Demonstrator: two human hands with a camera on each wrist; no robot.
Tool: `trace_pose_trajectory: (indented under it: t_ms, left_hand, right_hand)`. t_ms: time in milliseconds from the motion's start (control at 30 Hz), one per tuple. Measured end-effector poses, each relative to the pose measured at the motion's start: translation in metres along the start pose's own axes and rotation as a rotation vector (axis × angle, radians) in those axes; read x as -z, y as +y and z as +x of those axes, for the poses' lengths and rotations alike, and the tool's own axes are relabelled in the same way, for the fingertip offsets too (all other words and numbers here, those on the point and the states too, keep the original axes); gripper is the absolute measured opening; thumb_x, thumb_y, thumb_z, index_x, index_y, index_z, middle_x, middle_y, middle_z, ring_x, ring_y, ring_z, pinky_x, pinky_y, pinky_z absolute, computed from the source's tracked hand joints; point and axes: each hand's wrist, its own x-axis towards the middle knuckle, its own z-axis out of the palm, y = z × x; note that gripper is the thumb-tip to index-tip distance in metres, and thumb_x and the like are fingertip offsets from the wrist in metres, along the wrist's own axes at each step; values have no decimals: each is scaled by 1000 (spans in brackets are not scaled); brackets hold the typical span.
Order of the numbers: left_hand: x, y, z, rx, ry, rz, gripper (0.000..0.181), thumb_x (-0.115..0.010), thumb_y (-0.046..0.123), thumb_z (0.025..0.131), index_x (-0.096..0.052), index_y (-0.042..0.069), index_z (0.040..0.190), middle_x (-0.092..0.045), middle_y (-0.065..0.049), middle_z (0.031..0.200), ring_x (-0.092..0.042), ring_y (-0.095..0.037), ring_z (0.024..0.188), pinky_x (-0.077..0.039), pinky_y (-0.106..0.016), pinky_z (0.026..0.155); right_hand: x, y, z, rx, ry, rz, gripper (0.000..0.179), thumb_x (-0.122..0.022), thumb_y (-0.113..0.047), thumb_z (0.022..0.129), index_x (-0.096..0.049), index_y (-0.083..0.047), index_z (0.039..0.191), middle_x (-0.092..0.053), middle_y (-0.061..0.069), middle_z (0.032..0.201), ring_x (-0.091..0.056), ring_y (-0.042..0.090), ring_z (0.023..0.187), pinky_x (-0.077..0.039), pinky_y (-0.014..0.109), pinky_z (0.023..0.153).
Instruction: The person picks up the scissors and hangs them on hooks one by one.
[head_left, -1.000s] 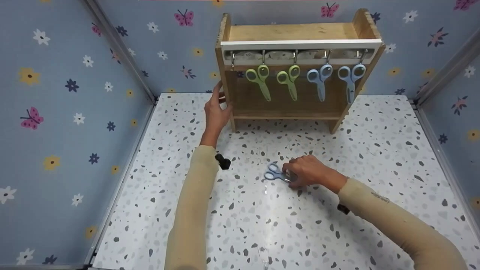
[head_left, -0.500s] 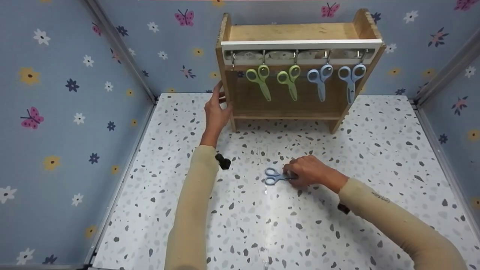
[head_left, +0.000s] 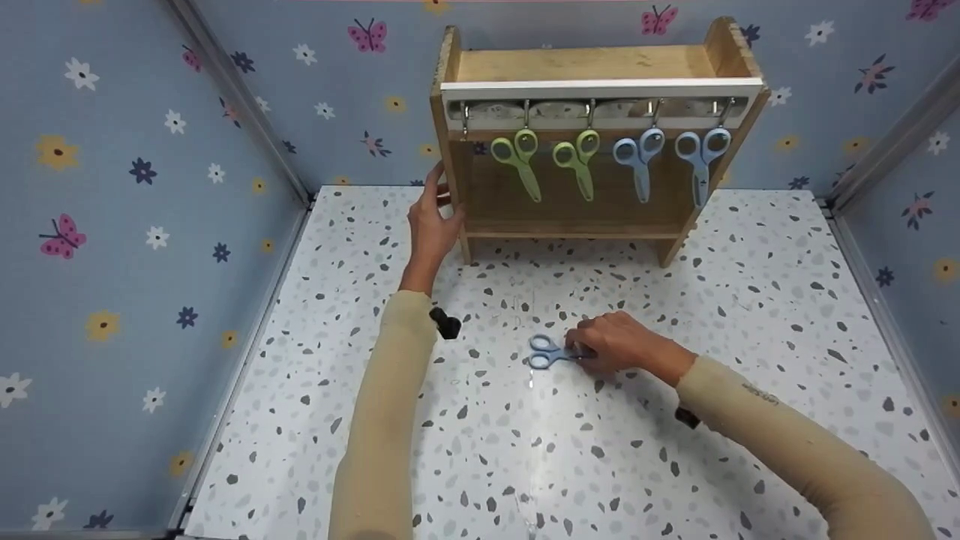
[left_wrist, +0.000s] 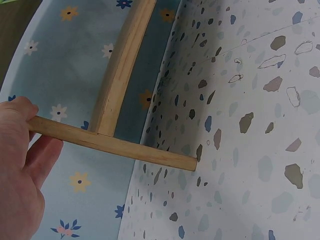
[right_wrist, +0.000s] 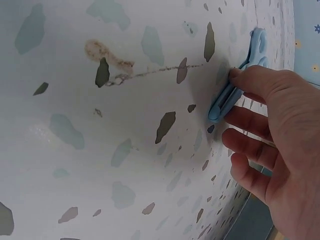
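Note:
My left hand [head_left: 433, 229] grips the left side panel of a wooden rack [head_left: 585, 64], thumb on one face and fingers on the other in the left wrist view. Light-blue scissors [head_left: 559, 353] are low over the speckled tabletop, handle loops pointing left. My right hand [head_left: 615, 343] pinches them near the blades between thumb and index finger, and its other fingers curl loosely below in the right wrist view. From hooks along the rack's front hang two pairs of green scissors [head_left: 529, 181] and, to their right, two pairs of blue scissors [head_left: 642, 180].
A bare hook [head_left: 465, 116] is at the left end of the rack's white rail [head_left: 600, 88]. The speckled tabletop [head_left: 480, 450] runs in front of the rack. Flower-patterned panels [head_left: 150, 285] close it in at the left, back and right.
The blue scissors in my right hand have turned slightly, their handle loops swinging toward the front. My left hand has stayed on the rack, and the hanging scissors have not moved.

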Motion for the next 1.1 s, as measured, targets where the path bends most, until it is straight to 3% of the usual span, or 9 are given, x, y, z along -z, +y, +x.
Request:
trace_pose_trajectory:
  t_ms: [333, 767, 1100]
  left_hand:
    - [0, 1, 0, 10, -6, 7, 74, -73, 7, 107, -40, 9, 174, -72, -26, 149, -75, -42, 133, -60, -57, 117]
    - [1, 3, 0, 18, -10, 21, 74, -72, 7, 108, -39, 11, 175, -71, -24, 150, -75, -40, 135, -61, -52, 118]
    - [1, 4, 0, 54, -18, 30, 77, -73, 8, 107, -38, 12, 175, -70, -22, 154, -73, -38, 137, -58, -52, 122]
  right_hand:
    - [1, 2, 2, -31, -57, 39, 20, -88, -14, 94, -81, -16, 112, -77, 1, 89, -51, 7, 65, -44, 25, 58]
    - [3, 6, 5, -62, -106, 86, 16, -87, -16, 95, -75, -15, 105, -71, -2, 84, -50, 6, 66, -43, 24, 59]
    - [3, 8, 1, -36, -73, 57, 16, -89, -16, 90, -73, -16, 95, -65, -5, 76, -45, 5, 64, -34, 22, 57]
